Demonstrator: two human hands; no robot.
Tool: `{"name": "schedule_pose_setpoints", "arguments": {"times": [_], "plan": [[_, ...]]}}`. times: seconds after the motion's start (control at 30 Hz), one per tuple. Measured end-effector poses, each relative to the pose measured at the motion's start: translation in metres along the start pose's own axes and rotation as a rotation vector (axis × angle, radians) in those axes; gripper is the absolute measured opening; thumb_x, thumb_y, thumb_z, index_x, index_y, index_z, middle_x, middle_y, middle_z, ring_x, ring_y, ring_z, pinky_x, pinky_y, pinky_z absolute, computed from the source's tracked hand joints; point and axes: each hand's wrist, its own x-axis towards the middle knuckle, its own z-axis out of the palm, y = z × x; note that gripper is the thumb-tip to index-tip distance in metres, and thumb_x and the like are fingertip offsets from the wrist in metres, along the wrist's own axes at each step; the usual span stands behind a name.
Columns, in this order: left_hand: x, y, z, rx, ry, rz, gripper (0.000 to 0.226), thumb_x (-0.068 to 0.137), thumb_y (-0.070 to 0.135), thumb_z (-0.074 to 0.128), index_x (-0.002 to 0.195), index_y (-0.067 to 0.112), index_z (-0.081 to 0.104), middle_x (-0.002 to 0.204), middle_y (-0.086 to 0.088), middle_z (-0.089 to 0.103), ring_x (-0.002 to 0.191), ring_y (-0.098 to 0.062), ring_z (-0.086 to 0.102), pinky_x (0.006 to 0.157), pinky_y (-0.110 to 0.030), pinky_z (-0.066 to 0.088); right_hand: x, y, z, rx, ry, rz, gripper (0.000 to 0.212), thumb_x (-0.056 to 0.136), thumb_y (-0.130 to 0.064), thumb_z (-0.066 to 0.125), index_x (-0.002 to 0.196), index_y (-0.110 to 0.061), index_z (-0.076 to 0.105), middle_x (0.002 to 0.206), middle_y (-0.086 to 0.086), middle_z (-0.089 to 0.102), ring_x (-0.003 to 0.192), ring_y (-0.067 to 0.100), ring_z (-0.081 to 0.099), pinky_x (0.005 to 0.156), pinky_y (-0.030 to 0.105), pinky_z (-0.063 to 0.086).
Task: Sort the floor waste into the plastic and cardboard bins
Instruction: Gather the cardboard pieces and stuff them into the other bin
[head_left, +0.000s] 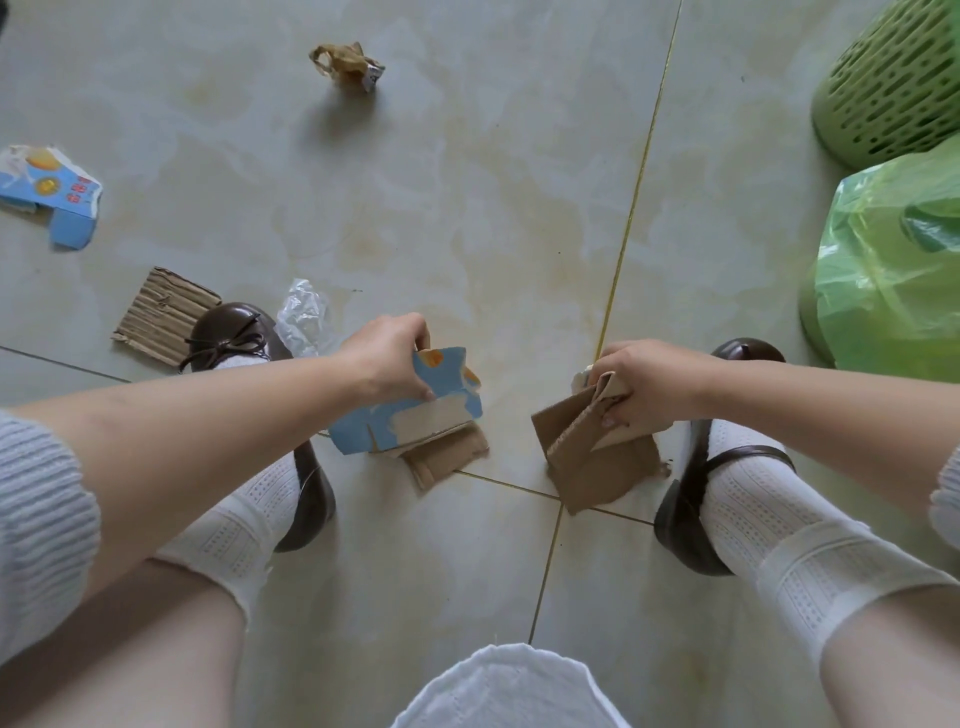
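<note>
My left hand (387, 358) grips a torn blue carton piece (415, 410) together with a brown cardboard scrap (447, 457) just above the floor between my feet. My right hand (644, 382) grips a bundle of brown cardboard pieces (587, 457) beside my right shoe. On the floor lie a corrugated cardboard piece (163, 314), a torn blue carton (52, 192), a clear plastic wrapper (304, 317) and a crumpled brown plastic bag (347, 65). A green perforated bin (893, 88) stands at the far right, with a second bin lined with a green plastic bag (883, 270) nearer me.
My brown shoes (234, 332) and white socks stand on the pale tiled floor (467, 182), left foot touching the corrugated piece and the wrapper. A brass tile seam (639, 176) runs from far to near, right of centre. My knees fill the lower corners.
</note>
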Motion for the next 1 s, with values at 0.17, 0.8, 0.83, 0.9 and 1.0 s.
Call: {"name": "schedule_pose_setpoints", "arguments": {"times": [0.17,0.8,0.83,0.9,1.0], "plan": [[-0.01,0.028,-0.03,-0.256,-0.007,-0.055,0.039,0.07,0.025,0.078,0.104,0.018,0.061,0.1,-0.007,0.064,0.077,-0.02,0.057,0.052,-0.023,0.041,-0.022,0.001,-0.032,0.471,0.306,0.056,0.036,0.07,-0.02,0.078,0.091,-0.034,0.051,0.083,-0.011,0.058,0.078,0.014,0.055,0.059,0.025,0.045],[0.017,0.296,-0.178,-1.257,0.424,0.229,0.011,0.078,0.02,0.073,0.081,0.02,0.062,0.083,-0.001,0.07,0.084,-0.022,0.065,0.076,-0.038,0.053,-0.096,0.021,-0.205,1.603,1.472,-0.031,0.024,0.086,-0.013,0.064,0.098,-0.034,0.062,0.097,-0.005,0.072,0.09,0.015,0.068,0.088,0.044,0.054],[0.017,0.318,-0.179,-1.276,0.412,0.291,0.008,0.078,0.016,0.072,0.079,0.018,0.064,0.083,-0.004,0.072,0.085,-0.024,0.067,0.082,-0.042,0.054,-0.098,0.023,-0.214,1.567,1.508,-0.076,0.026,0.088,-0.014,0.062,0.101,-0.036,0.06,0.1,-0.007,0.072,0.093,0.011,0.068,0.09,0.044,0.053],[0.018,0.356,-0.181,-1.278,0.381,0.426,0.003,0.079,0.011,0.07,0.079,0.014,0.068,0.083,-0.008,0.073,0.084,-0.026,0.068,0.085,-0.043,0.054,-0.103,0.031,-0.231,1.513,1.565,-0.151,0.031,0.09,-0.019,0.058,0.108,-0.043,0.055,0.109,-0.006,0.069,0.101,0.01,0.065,0.092,0.043,0.052],[0.02,0.399,-0.188,-1.186,0.309,0.667,0.012,0.082,0.012,0.066,0.093,0.014,0.071,0.085,-0.007,0.074,0.079,-0.019,0.07,0.068,-0.029,0.055,-0.115,0.057,-0.249,1.473,1.612,-0.175,0.035,0.084,-0.037,0.055,0.117,-0.048,0.049,0.119,-0.003,0.064,0.11,0.015,0.061,0.095,0.044,0.049]]}}
